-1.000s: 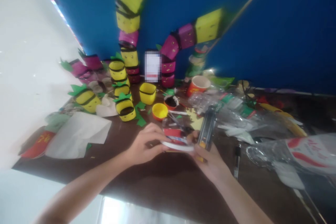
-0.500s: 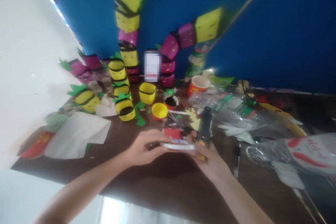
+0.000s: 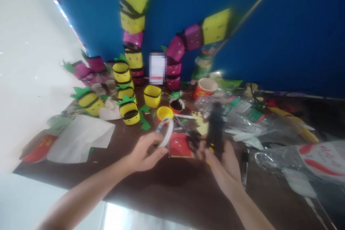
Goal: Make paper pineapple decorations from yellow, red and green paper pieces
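My left hand pinches a roll of white tape between thumb and fingers, tilted up on edge. In my right hand is a black stapler with yellow parts, held upright and blurred by motion. A red square piece lies on the table between the hands. Black-handled scissors lie partly hidden beside my right fingers. Just beyond the tape stands a small yellow cup. Near it is a cup with dark contents.
Yellow pineapple-like cups and purple ones stand at the back left. Clear plastic bottles and a red paper cup are to the right. White paper lies left. A marker lies beside my right hand.
The tape roll has moved left, away from the stapler, and turned from nearly flat to upright. My right hand has shifted right with the stapler. The red piece is now uncovered.
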Demonstrator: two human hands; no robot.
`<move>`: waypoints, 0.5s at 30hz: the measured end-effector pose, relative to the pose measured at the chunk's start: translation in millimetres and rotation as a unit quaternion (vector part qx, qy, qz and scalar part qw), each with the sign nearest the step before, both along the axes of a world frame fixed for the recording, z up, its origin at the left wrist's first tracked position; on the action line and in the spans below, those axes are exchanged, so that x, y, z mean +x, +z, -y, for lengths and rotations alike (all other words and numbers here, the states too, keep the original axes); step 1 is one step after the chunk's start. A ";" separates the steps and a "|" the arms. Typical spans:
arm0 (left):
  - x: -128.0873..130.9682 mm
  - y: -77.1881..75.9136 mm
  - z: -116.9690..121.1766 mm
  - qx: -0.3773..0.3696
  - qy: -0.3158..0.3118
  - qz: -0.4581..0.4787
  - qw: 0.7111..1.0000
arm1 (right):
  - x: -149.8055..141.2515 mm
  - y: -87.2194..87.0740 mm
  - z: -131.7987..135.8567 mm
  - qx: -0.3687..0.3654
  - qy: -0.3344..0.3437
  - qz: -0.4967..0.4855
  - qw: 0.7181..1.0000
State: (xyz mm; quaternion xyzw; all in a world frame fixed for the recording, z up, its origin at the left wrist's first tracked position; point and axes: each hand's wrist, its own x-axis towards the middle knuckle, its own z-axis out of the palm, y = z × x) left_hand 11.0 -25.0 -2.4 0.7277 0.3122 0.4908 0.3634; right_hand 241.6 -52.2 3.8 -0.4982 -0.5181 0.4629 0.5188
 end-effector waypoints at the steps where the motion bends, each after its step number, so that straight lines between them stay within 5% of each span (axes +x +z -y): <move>1: -1.4 -1.0 -0.1 -0.021 0.024 -0.017 0.999 | 1.3 -1.6 0.7 0.000 0.014 0.037 0.999; 6: -4.5 4.8 -5.2 -0.064 0.112 -0.123 0.984 | 1.7 -3.7 2.2 0.060 0.025 0.213 0.975; 15: -6.9 4.3 -17.9 0.115 0.173 -0.207 0.956 | 1.3 -4.4 -1.7 0.260 0.019 0.367 0.893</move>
